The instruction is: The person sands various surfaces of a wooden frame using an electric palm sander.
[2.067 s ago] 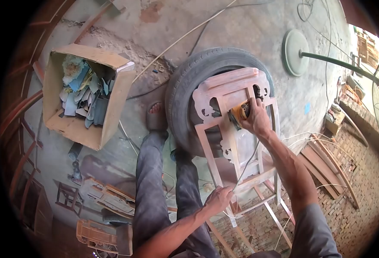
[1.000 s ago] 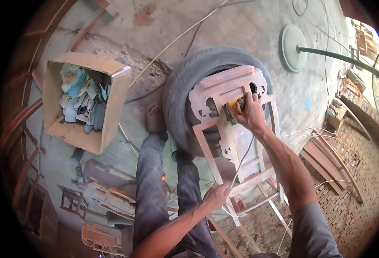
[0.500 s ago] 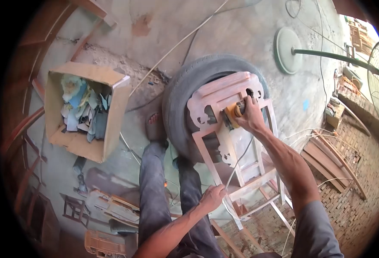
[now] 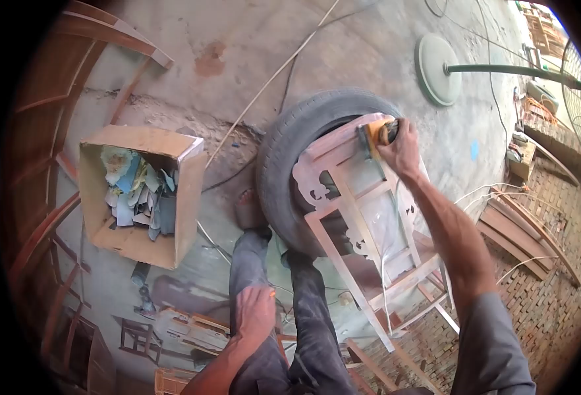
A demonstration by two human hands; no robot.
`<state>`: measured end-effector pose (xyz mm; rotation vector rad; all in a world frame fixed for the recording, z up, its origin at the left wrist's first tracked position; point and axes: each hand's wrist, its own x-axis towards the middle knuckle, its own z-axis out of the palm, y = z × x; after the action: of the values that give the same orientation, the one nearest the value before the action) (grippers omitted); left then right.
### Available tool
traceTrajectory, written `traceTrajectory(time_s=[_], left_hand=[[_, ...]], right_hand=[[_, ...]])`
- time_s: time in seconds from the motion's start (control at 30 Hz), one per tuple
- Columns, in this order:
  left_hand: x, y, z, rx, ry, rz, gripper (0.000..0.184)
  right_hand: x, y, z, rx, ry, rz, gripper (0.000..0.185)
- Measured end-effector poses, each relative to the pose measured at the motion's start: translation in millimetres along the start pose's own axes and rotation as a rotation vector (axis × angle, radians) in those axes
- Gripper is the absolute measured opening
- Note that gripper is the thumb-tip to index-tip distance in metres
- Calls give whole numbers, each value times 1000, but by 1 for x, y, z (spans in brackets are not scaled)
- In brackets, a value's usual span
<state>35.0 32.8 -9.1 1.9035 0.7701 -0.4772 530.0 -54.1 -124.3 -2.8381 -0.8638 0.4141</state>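
My right hand (image 4: 401, 150) is closed round a yellow-and-black power sander (image 4: 379, 137), whose pad is at the top right of a pale pink wooden chair frame (image 4: 343, 148). The frame has carved cut-outs, and its top end leans on a black tyre (image 4: 278, 151) lying on the floor. My left hand (image 4: 255, 308) is off the frame, over my left trouser leg, with its fingers curled; what they hold, if anything, is too small to name. The sander's cord (image 4: 384, 280) hangs down over the frame.
At the left stands a cardboard box (image 4: 188, 197) of sandpaper scraps. A fan's round base (image 4: 437, 69) and pole are at the upper right. Wooden boards (image 4: 511, 240) lie on bricks at the right. More chair parts (image 4: 188, 329) are at the lower left.
My right hand has moved the sander up and right to the frame's top corner. My left hand has let go of the cord and moved left to my leg. The view has shifted.
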Motion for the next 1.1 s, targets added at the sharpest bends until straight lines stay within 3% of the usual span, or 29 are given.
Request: traceTrajectory(time_s=[0.13, 0.17, 0.23, 0.37, 0.5, 0.53, 0.63, 0.7, 0.77, 0.83, 0.87, 1.03, 1.1], left_hand=[[-27, -13, 2, 2, -68, -172, 24], [-27, -11, 2, 36, -53, -119, 22], [-27, -3, 1, 101, -30, -9, 17], [-15, -5, 7, 133, -48, -79, 17], [-16, -7, 3, 46, 23, -120, 17], [-13, -7, 2, 33, 30, -122, 17], [-9, -7, -1, 12, 60, -105, 17], [-8, -6, 2, -2, 90, -82, 16], [-8, -5, 4, -14, 127, -66, 15], [-5, -1, 1, -15, 122, -83, 14], [-5, 1, 0, -13, 117, -92, 14], [-3, -3, 6, -18, 130, -94, 14], [-5, -1, 7, -22, 119, -98, 14]], right_hand=[[-42, -67, 27, 31, -108, 22, 82], [-49, -85, 35, 156, -155, 81, 81], [-72, -114, 42, 164, -174, 30, 78], [-94, -131, 43, 109, -484, -251, 79], [-67, -90, 30, 4, -358, -277, 88], [-50, -73, 31, 50, -391, -114, 92], [-1, -39, 15, -54, -224, -40, 69], [-1, -55, -7, -83, -148, 21, 69], [-21, -59, -4, 88, -126, -72, 69], [-52, -69, 19, 115, -235, 21, 74], [-74, -78, 28, 85, -219, -65, 73], [-128, -125, 28, 58, -577, -319, 86], [-124, -132, 32, 67, -543, -343, 85]])
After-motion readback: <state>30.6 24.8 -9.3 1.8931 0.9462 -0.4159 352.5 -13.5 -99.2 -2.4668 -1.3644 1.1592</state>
